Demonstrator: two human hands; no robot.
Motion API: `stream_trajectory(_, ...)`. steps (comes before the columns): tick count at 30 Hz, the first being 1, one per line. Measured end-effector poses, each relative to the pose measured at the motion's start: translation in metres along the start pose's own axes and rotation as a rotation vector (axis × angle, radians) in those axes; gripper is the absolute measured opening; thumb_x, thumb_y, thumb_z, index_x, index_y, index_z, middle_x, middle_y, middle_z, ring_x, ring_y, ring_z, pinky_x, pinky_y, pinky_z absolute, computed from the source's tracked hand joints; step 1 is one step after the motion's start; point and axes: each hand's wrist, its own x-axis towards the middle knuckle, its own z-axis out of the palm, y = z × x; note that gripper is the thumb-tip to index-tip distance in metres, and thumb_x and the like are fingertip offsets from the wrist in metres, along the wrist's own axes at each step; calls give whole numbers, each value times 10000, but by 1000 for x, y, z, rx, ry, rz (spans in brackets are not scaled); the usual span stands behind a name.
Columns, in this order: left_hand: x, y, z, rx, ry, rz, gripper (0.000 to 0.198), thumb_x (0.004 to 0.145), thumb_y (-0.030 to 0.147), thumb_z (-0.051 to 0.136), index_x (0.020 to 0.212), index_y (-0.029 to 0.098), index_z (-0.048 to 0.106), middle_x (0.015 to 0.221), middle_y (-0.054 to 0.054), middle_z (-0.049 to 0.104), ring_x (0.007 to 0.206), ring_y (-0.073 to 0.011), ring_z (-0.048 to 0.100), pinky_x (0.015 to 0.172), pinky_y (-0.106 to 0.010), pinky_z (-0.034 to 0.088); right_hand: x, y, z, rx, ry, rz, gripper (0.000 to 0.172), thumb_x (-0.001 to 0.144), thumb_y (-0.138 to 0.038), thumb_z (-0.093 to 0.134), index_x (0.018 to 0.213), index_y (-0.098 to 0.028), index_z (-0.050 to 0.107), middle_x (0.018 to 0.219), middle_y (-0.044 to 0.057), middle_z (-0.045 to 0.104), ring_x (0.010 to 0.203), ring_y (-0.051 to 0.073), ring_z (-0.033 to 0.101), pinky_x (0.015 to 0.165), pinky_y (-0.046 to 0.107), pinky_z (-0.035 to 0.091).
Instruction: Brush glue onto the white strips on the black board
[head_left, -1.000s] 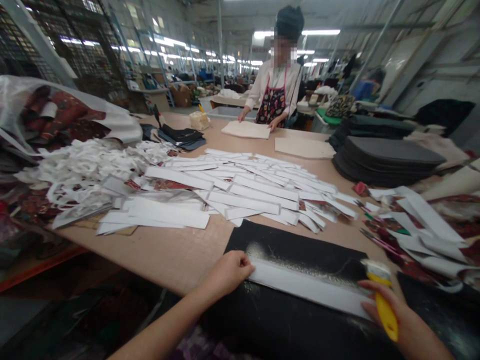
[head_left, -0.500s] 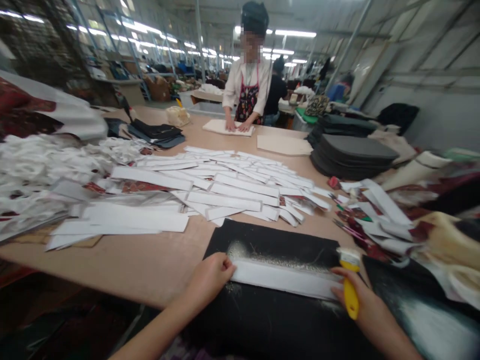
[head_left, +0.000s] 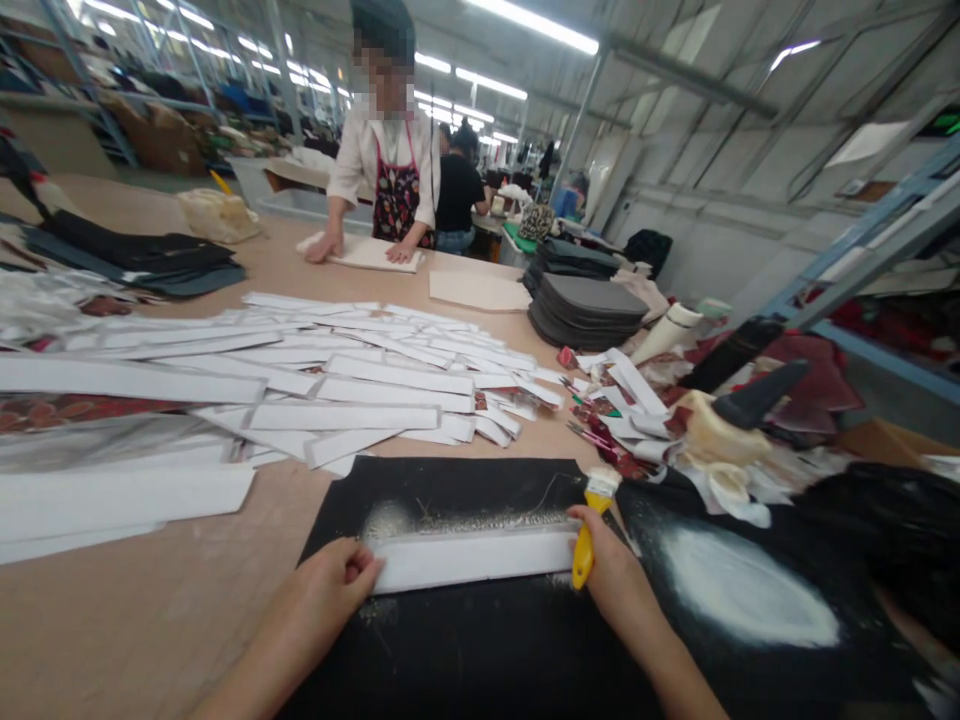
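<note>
A long white strip (head_left: 480, 560) with greyish edges lies across a black board (head_left: 457, 640), just below a crusty line of pale residue. My left hand (head_left: 334, 580) pinches the strip's left end between thumb and fingers. At the other end, my right hand (head_left: 600, 555) grips a paintbrush (head_left: 589, 545) with a yellow handle and pale bristles pointing away from me. Its fingertips also touch the strip's right end. Beyond the board, many similar white strips (head_left: 345, 415) lie in a loose spread over the table.
Right of the board, a black sheet (head_left: 645, 520) carries a white smear (head_left: 750, 590). Scissors and scraps (head_left: 615, 420) lie behind it. Dark stacked panels (head_left: 585, 310) stand farther back on the brown table (head_left: 150, 600). Across it, a co-worker (head_left: 382, 170) presses on cream fabric (head_left: 360, 255).
My view has swung to the right, so the scene sits farther left and more of the smeared sheet shows. Both hands keep their places at the strip's ends, the brush still held.
</note>
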Motion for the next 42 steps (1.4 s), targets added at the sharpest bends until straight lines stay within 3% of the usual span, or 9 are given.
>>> stream_trajectory(7,-7,12,-8,126,8,-10,183,848,293,424,727,184,508,704,0,557,681,-165,554,591,-265,347,-1,-4,5,-298,117,-165,478,735,38,322,1126,-154,519,906,95,640,838,199,618,744,299,492)
stream_trajectory(11,-15,14,-5,312,288,189,119,843,239,470,875,161,554,844,-49,570,812,-215,554,669,-306,392,-3,-27,-14,-420,186,-252,421,765,8,357,1069,-165,593,786,98,625,771,243,591,675,358,471)
stream_trajectory(15,-25,18,13,400,566,626,253,867,139,397,1056,196,556,1034,-57,584,923,-218,531,787,-347,393,-8,-76,-30,110,6,-405,379,854,-125,398,1197,-215,530,858,54,669,787,183,609,731,300,475)
stream_trajectory(18,-30,19,29,409,627,834,281,895,144,338,1002,191,594,1008,-44,615,921,-203,534,824,-343,383,-4,-103,-24,493,-95,-283,278,862,-314,465,1098,-234,589,944,25,675,864,157,614,780,252,466)
stream_trajectory(22,-28,13,39,479,699,941,326,909,155,301,1035,160,603,1024,-54,631,944,-196,542,849,-326,380,10,-67,-20,525,-40,-1,275,832,-387,425,806,-204,628,752,25,673,715,169,623,655,252,462)
stream_trajectory(26,-26,9,38,513,740,979,337,919,179,293,1048,164,603,1044,-46,635,961,-184,549,853,-307,392,7,-5,-40,150,206,296,332,769,-432,398,724,-187,618,609,69,629,657,249,621,607,324,445)
stream_trajectory(33,-26,10,40,496,812,994,331,924,191,297,1014,157,614,1005,-63,636,919,-190,565,822,-312,409,-22,3,-52,264,82,46,324,815,-432,398,808,-206,631,727,28,672,691,183,633,646,262,470)
stream_trajectory(36,-33,17,44,473,819,898,306,917,179,317,1002,149,610,988,-66,633,924,-203,563,836,-333,419,-15,13,-58,-7,257,102,371,794,-451,381,722,-185,629,531,39,602,543,217,592,560,311,434)
stream_trajectory(42,-40,37,68,434,707,776,289,900,180,343,1067,114,569,1028,-86,614,960,-210,551,861,-348,448,25,-83,-38,285,125,-248,292,823,-456,443,825,-225,621,762,21,673,714,190,617,671,294,445)
